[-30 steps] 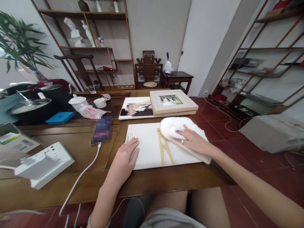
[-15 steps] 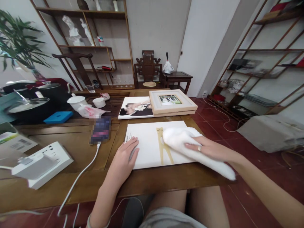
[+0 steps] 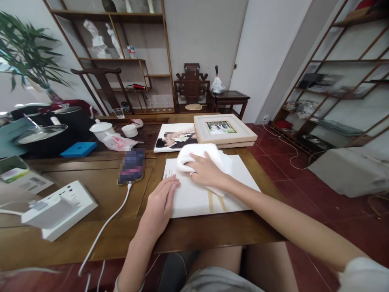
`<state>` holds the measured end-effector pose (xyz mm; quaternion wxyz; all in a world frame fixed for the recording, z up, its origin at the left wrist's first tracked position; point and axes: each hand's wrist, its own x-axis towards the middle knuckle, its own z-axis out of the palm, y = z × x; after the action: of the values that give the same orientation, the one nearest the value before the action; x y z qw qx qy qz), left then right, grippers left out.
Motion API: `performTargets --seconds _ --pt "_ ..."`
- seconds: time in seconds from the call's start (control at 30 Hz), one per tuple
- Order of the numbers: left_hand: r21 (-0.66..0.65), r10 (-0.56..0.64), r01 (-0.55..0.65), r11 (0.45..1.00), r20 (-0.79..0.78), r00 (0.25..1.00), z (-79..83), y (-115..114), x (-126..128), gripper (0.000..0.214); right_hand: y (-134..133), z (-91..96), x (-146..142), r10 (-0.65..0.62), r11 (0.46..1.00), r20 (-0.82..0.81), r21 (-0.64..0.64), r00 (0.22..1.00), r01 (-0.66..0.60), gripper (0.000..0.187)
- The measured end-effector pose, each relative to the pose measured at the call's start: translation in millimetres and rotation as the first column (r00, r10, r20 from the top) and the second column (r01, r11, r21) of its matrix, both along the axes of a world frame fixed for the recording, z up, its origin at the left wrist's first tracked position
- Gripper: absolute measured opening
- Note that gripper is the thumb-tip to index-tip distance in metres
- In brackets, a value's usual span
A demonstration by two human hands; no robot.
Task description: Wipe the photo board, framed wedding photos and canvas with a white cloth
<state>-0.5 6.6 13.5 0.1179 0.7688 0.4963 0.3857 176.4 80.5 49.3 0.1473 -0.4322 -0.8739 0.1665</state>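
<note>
Directly under the right hand (image 3: 206, 172) lies the white cloth (image 3: 197, 154).

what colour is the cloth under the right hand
White; the cloth shows best in the head view, under the right hand.

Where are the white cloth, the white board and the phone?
white cloth (image 3: 194, 152), head view, its far fold.
white board (image 3: 191, 202), head view, bare face near front edge.
phone (image 3: 131, 165), head view, screen middle.
</note>
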Motion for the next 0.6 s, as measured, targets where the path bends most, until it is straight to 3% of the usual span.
performTargets --seconds 0.13,0.27,0.43,0.5,0.6 --pt "0.064 0.239 -0.25 0.966 0.148 0.96 4.4 -2.9 -2.9 0.021 -9.5 -2.3 -31.3 0.158 0.983 0.035 0.085 0.987 -0.161 0.044" --pt "0.066 0.371 -0.398 0.915 0.255 0.893 4.7 -4.8 -8.4 0.025 -43.9 -0.2 -27.7 0.333 0.933 0.078 0.12 0.94 -0.341 0.04" --pt "0.052 0.274 -0.283 0.958 0.134 0.952 4.7 -3.0 -5.7 0.025 -97.6 12.0 13.8 0.434 0.901 0.063 -0.005 0.899 -0.434 0.047" --pt "0.043 0.207 -0.208 0.977 0.036 0.978 0.7 -1.2 -3.7 0.023 -110.7 14.5 34.2 0.385 0.923 0.054 -0.042 0.921 -0.383 0.046" --pt "0.0 0.118 -0.119 0.993 -0.136 0.984 -9.4 1.1 -3.0 0.028 -115.6 9.6 65.4 0.208 0.978 0.06 -0.029 0.976 -0.206 0.045"
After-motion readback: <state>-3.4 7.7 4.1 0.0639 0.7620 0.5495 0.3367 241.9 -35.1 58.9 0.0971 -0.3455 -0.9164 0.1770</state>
